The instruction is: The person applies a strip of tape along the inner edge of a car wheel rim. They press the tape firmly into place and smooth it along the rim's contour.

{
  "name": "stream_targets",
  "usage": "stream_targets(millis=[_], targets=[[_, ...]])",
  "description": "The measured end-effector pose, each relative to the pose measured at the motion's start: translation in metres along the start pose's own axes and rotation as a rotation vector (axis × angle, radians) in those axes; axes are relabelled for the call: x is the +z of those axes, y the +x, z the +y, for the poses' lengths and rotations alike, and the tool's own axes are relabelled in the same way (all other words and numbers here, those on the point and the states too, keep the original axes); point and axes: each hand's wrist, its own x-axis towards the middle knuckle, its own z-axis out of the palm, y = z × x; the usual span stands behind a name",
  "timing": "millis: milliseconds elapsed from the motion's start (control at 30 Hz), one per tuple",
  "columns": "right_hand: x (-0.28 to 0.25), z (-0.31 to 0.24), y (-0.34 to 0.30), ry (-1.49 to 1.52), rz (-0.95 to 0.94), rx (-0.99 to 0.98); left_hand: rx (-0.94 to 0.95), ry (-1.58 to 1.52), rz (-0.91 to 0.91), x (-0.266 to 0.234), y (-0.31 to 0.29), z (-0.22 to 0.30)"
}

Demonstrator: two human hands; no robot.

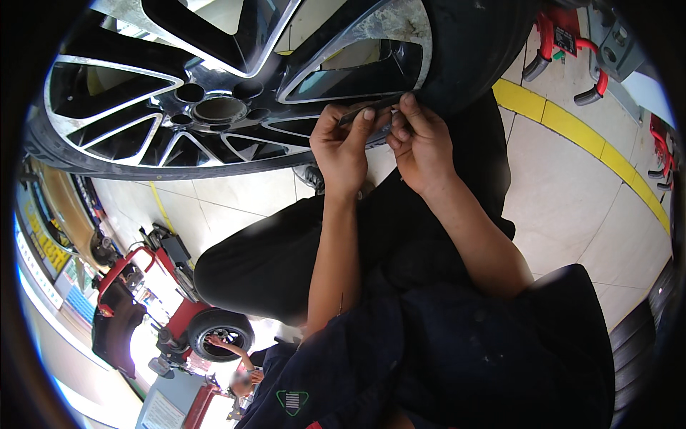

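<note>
My left hand (340, 149) and my right hand (423, 143) are close together beside the lower right rim of a large alloy wheel (275, 87). Between them is a thin dark strip (386, 102), gripped by the thumb and fingers of both hands. Its exact kind is not clear. The wheel has polished silver and black spokes, a round centre hole and several bolt holes. Its black tyre (471, 53) curves past my right hand. Grey scuffs mark the bright face near the top right of the rim.
A red tyre machine (176, 314) with another wheel (204, 331) stands at lower left, where a co-worker (246, 379) reaches toward it. Red-handled equipment (547, 43) is at upper right. A yellow line (564, 127) crosses the tiled floor. Stacked tyres (634, 343) line the right edge.
</note>
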Motion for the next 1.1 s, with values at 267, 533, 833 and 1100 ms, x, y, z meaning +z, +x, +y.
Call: stream_targets(millis=[267,533,833,1100], targets=[[0.002,-0.003,-0.001,-0.063,-0.033,-0.002,0.065,0.07,0.013,0.003,-0.004,0.004],[0.001,-0.002,0.003,0.01,-0.078,-0.002,0.08,0.084,0.025,0.007,-0.002,0.008],[0.005,-0.002,-0.001,-0.057,-0.049,-0.025,0.074,0.036,0.039,0.002,-0.004,0.004],[0.007,-0.005,0.002,-0.083,-0.028,-0.052,0.084,0.016,0.025,0.008,-0.001,-0.001]])
